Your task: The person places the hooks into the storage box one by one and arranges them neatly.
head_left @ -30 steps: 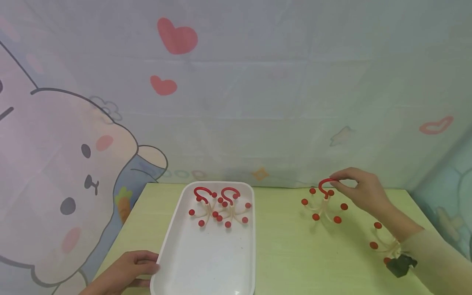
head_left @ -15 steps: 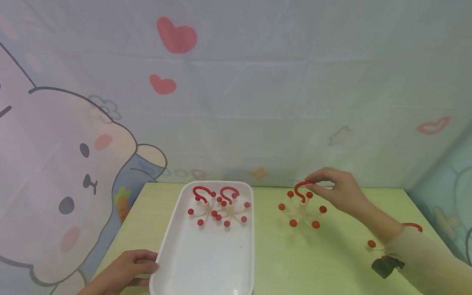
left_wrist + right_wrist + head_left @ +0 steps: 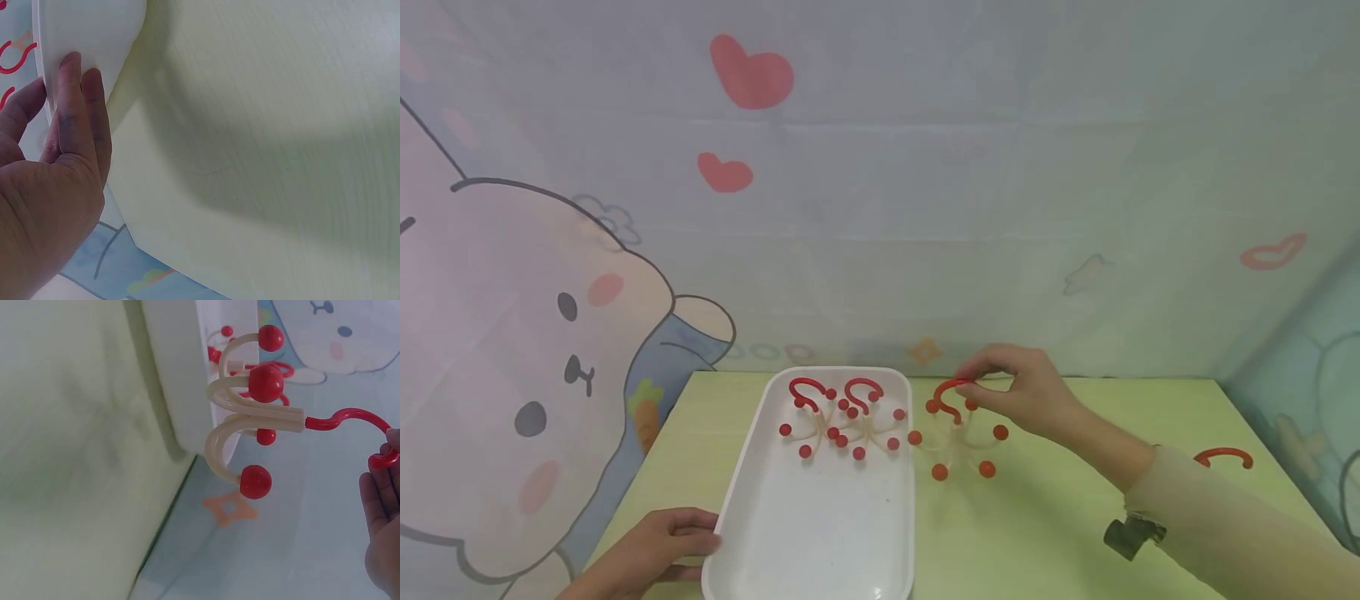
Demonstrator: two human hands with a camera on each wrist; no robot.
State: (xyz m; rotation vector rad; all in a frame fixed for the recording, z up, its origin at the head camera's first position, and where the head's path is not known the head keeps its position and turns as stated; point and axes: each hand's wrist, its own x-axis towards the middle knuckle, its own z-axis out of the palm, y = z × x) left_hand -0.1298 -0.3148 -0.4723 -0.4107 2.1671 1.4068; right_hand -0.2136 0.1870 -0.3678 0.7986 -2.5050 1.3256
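A white tray [image 3: 820,533] lies on the pale green table [image 3: 1037,533] and holds two hangers [image 3: 842,417] with cream arms, red ball tips and red hooks. My right hand [image 3: 992,387] pinches the red hook of a third such hanger [image 3: 957,437] and holds it in the air just right of the tray's far right corner. In the right wrist view that hanger [image 3: 256,419] hangs beside the tray wall [image 3: 169,381]. My left hand [image 3: 681,542] rests against the tray's near left rim, its fingers [image 3: 78,106] lying straight along the tray [image 3: 87,31].
Another red hook [image 3: 1223,455] shows behind my right forearm at the table's right side. A cartoon-printed cloth backdrop [image 3: 880,208] rises straight behind the table's far edge. The table drops off to the left of the tray.
My right hand has carried the hanger leftward from the table's right half to just beside the tray. The left hand and the tray have stayed where they were.
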